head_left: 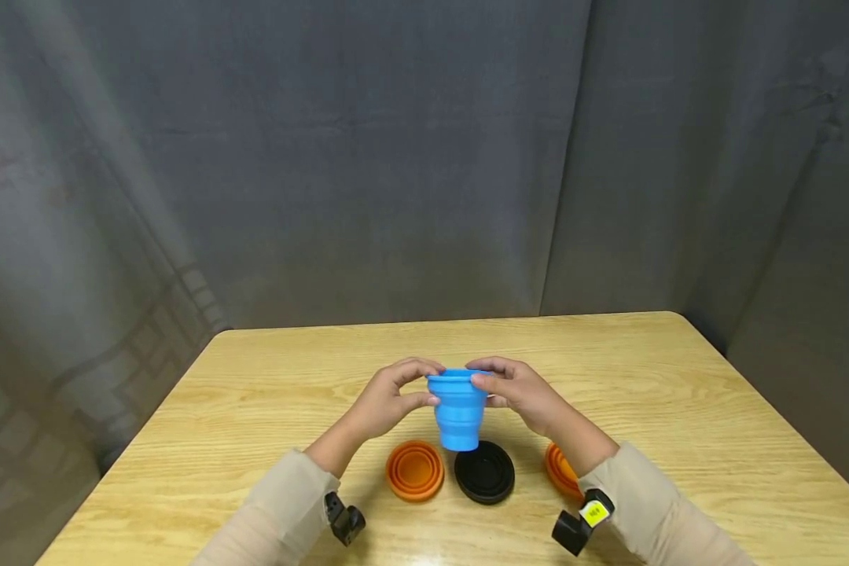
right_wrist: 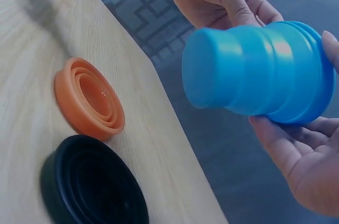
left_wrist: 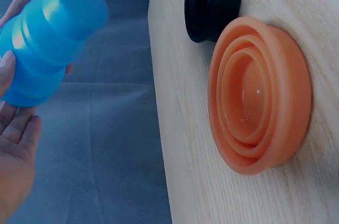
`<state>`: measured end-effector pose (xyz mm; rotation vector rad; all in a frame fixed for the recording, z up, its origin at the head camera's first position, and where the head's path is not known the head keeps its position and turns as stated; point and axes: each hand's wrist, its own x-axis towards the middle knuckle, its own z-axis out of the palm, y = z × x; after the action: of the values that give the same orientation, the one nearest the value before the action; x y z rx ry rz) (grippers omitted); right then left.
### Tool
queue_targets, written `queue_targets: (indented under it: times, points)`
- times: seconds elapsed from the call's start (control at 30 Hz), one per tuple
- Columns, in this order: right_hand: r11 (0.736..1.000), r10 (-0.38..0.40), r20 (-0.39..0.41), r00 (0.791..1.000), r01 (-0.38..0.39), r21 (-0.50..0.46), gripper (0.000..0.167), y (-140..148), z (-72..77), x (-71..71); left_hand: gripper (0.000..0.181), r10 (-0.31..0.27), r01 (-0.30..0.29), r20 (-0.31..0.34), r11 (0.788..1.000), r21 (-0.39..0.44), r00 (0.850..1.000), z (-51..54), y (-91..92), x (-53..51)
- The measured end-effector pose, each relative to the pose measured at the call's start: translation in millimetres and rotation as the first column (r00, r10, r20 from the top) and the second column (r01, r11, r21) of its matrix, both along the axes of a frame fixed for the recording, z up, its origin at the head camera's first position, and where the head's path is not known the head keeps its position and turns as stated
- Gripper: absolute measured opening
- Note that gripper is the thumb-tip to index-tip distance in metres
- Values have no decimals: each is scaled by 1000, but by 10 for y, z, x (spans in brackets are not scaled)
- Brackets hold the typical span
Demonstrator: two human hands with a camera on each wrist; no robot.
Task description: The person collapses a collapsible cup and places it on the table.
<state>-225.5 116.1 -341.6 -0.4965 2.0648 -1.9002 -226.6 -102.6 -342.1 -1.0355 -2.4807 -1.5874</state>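
Observation:
A blue collapsible cup, drawn out to its full stepped height, is held upright above the table, its wide rim at the top. On its left side, my left hand grips it near the rim between thumb and fingers. From the right, my right hand holds the same rim, thumb in front and fingers behind. Below the cup lie a flattened orange collapsible cup and a flattened black one. Another orange collapsible cup sits farther right, partly hidden by my right forearm.
The wooden table has rounded far corners. Behind it and along the sides hangs a grey curtain. Small black cameras are strapped at both wrists, low over the tabletop.

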Motion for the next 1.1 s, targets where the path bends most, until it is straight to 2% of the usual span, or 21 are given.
queue_targets:
  times: [0.2, 0.33, 0.47, 0.6, 0.83, 1.0, 1.1]
  points:
    - [993, -46, -97, 994, 56, 108, 46, 25, 41, 36, 22, 26, -28, 62, 999, 36, 998, 15, 15, 26]
    - [991, -41, -141, 989, 58, 120, 41, 53, 58, 64, 23, -14, -1, 161, 996, 90, 987, 8, 1, 31]
    - [997, 38, -163, 986, -27, 72, 40, 84, 51, 86, 27, -79, 47, 256, 990, 129, 963, -11, -23, 42]
    - [988, 146, -150, 978, -151, -22, 36, 110, 30, 93, 32, -164, 117, 299, 979, 169, 940, -30, -23, 36]
    - [966, 207, -136, 969, -225, -126, 18, 82, 13, 55, 36, -268, 198, 315, 951, 236, 910, -49, -51, 6]
    - [937, 268, -142, 953, -292, -189, 13, 45, -9, 37, 44, -357, 260, 302, 912, 317, 884, -45, -105, 8]
    - [920, 300, -143, 943, -325, -217, 14, 42, -17, 44, 48, -368, 277, 281, 908, 314, 887, -38, -96, 14]
